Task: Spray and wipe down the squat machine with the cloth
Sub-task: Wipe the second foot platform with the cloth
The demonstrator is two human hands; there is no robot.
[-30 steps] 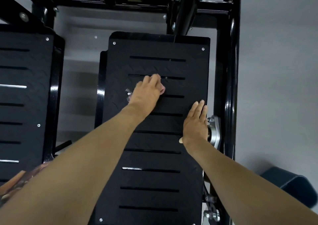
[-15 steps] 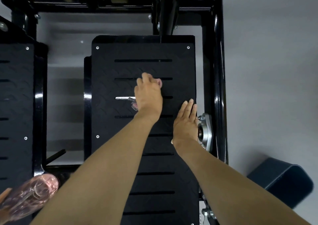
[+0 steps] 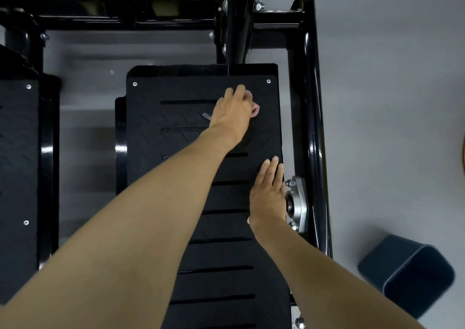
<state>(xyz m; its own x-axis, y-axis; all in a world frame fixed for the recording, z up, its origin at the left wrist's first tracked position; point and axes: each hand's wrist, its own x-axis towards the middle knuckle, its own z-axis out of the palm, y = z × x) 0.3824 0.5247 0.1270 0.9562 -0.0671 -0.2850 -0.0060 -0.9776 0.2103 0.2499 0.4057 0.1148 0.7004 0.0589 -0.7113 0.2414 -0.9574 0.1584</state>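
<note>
Left hand, clutching the cloth, has swept up near the footplate top, likely finishing it; right hand stays flat, bracing

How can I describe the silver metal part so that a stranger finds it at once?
Find the black slotted foot plate in the middle. On its right edge rests the flat right hand; just right of it, before the black frame tube, sits the silver bearing block. It is the one large bright-metal piece among black parts.
</note>
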